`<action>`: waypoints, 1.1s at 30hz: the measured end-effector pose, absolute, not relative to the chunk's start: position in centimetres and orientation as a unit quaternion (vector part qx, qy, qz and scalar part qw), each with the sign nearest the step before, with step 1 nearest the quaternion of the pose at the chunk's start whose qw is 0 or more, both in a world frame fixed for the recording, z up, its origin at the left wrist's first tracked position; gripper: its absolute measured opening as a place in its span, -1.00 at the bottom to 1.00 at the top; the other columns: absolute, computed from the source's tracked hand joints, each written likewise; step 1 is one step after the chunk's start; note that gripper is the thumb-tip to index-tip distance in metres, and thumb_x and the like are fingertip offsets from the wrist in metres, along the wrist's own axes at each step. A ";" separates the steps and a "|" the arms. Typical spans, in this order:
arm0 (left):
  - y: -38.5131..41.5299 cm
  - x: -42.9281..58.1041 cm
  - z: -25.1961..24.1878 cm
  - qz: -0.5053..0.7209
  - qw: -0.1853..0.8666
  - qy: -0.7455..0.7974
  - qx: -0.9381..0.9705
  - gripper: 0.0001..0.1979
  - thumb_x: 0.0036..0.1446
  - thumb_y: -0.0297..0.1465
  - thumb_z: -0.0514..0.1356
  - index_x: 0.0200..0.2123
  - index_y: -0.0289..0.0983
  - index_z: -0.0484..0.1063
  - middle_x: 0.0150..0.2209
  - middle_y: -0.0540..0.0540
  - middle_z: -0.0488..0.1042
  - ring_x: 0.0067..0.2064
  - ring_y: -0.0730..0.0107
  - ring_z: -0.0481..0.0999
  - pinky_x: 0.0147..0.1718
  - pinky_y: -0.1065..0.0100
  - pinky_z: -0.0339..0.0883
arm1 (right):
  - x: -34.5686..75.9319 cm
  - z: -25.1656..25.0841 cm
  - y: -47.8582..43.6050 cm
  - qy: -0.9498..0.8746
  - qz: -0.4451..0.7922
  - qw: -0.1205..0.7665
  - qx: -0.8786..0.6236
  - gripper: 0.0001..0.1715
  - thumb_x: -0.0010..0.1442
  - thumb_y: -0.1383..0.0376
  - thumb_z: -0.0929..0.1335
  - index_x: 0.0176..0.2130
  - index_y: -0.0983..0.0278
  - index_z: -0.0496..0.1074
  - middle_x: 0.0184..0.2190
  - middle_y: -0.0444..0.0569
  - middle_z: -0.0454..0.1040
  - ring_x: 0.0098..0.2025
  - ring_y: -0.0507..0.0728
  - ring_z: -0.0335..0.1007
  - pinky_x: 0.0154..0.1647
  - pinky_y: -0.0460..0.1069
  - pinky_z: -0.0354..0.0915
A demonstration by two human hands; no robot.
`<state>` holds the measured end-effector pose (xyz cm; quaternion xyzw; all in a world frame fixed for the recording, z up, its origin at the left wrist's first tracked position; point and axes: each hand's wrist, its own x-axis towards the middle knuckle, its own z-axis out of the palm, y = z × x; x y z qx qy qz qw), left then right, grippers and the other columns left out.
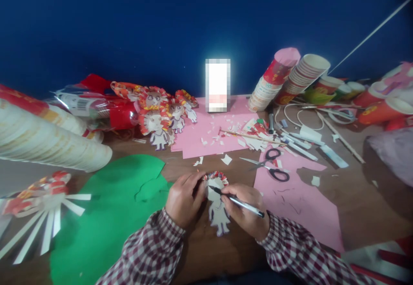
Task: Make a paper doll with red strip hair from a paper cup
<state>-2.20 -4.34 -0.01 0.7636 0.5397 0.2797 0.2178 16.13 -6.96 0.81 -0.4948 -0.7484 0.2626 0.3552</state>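
Note:
A white paper doll [220,221] with a red and gold frilled rim around its head lies on the brown table, between my hands. My right hand [247,209] grips a black pen [245,206], its tip at the doll's blank face. My left hand [186,199] rests at the left edge of the doll's head, fingers bent and pressed down on it. Beyond and to the right lie scissors [263,163] with black handles, blades apart. Several finished-looking paper dolls [158,134] with drawn faces are grouped at the back left.
Green paper [112,207] spreads at the left, pink paper [300,203] at the right. Paper cup stacks [54,134] stand or lie on both sides. A blurred bright screen [217,83] stands at the back. Scraps, pens and a cutter [334,155] litter the back right.

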 end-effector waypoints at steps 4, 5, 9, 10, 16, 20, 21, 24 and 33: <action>-4.4 -2.2 0.0 0.276 0.218 0.540 0.765 -0.74 0.09 -0.40 0.04 -0.13 -0.26 0.35 -0.21 -0.12 0.45 -0.18 0.32 0.40 -0.15 0.29 0.27 | 16.2 0.8 -7.0 -0.748 0.260 0.357 -0.495 -0.89 0.10 0.33 0.27 -0.29 0.25 0.35 -0.43 -0.09 0.44 -0.36 0.03 0.37 -0.33 -0.09 0.26; -4.4 -2.2 0.1 0.276 0.218 0.540 0.764 -0.74 0.09 -0.40 0.04 -0.13 -0.26 0.35 -0.21 -0.12 0.45 -0.17 0.32 0.40 -0.15 0.29 0.27 | 16.2 0.7 -7.0 -0.748 0.260 0.357 -0.494 -0.89 0.11 0.32 0.26 -0.30 0.25 0.35 -0.43 -0.09 0.44 -0.37 0.03 0.37 -0.33 -0.09 0.26; -4.4 -2.2 0.0 0.278 0.218 0.541 0.763 -0.75 0.09 -0.40 0.04 -0.13 -0.26 0.35 -0.21 -0.12 0.45 -0.17 0.32 0.40 -0.15 0.28 0.27 | 16.2 0.7 -7.0 -0.749 0.266 0.356 -0.492 -0.88 0.11 0.32 0.26 -0.29 0.25 0.35 -0.43 -0.08 0.44 -0.37 0.03 0.36 -0.34 -0.08 0.26; -4.4 -2.2 0.0 0.278 0.218 0.541 0.764 -0.74 0.09 -0.40 0.05 -0.13 -0.26 0.35 -0.21 -0.12 0.45 -0.17 0.32 0.40 -0.15 0.28 0.27 | 16.2 0.7 -7.0 -0.748 0.267 0.355 -0.492 -0.88 0.11 0.32 0.26 -0.29 0.25 0.34 -0.42 -0.08 0.44 -0.37 0.04 0.36 -0.34 -0.08 0.25; -4.3 -2.1 0.0 0.278 0.223 0.540 0.762 -0.75 0.09 -0.40 0.04 -0.14 -0.25 0.35 -0.21 -0.11 0.45 -0.17 0.33 0.40 -0.14 0.29 0.27 | 16.2 0.8 -6.9 -0.750 0.259 0.360 -0.490 -0.88 0.11 0.33 0.26 -0.28 0.25 0.34 -0.40 -0.07 0.45 -0.35 0.05 0.37 -0.32 -0.08 0.26; -4.4 -2.2 0.0 0.282 0.221 0.540 0.762 -0.75 0.10 -0.39 0.04 -0.15 -0.25 0.36 -0.21 -0.13 0.45 -0.18 0.32 0.40 -0.16 0.27 0.28 | 16.1 0.7 -6.9 -0.752 0.255 0.360 -0.490 -0.87 0.11 0.31 0.26 -0.28 0.25 0.35 -0.41 -0.06 0.45 -0.35 0.05 0.38 -0.33 -0.08 0.28; -4.4 -2.2 0.0 0.282 0.220 0.540 0.762 -0.75 0.10 -0.39 0.03 -0.14 -0.25 0.35 -0.21 -0.13 0.45 -0.18 0.31 0.40 -0.16 0.27 0.28 | 16.1 0.7 -6.9 -0.752 0.256 0.360 -0.489 -0.87 0.11 0.31 0.26 -0.28 0.25 0.35 -0.41 -0.06 0.45 -0.36 0.05 0.38 -0.33 -0.08 0.28; -4.4 -2.2 0.1 0.279 0.221 0.538 0.764 -0.75 0.11 -0.39 0.02 -0.14 -0.25 0.35 -0.22 -0.14 0.45 -0.19 0.31 0.40 -0.16 0.26 0.28 | 16.2 0.7 -7.0 -0.751 0.258 0.361 -0.489 -0.88 0.11 0.33 0.27 -0.28 0.25 0.34 -0.41 -0.06 0.45 -0.36 0.04 0.37 -0.33 -0.08 0.28; -4.5 -2.2 0.1 0.277 0.216 0.539 0.765 -0.75 0.10 -0.40 0.03 -0.14 -0.25 0.35 -0.22 -0.12 0.45 -0.19 0.32 0.41 -0.16 0.28 0.28 | 16.1 0.7 -6.9 -0.750 0.253 0.363 -0.491 -0.88 0.11 0.32 0.26 -0.29 0.25 0.35 -0.41 -0.06 0.45 -0.35 0.05 0.38 -0.32 -0.08 0.29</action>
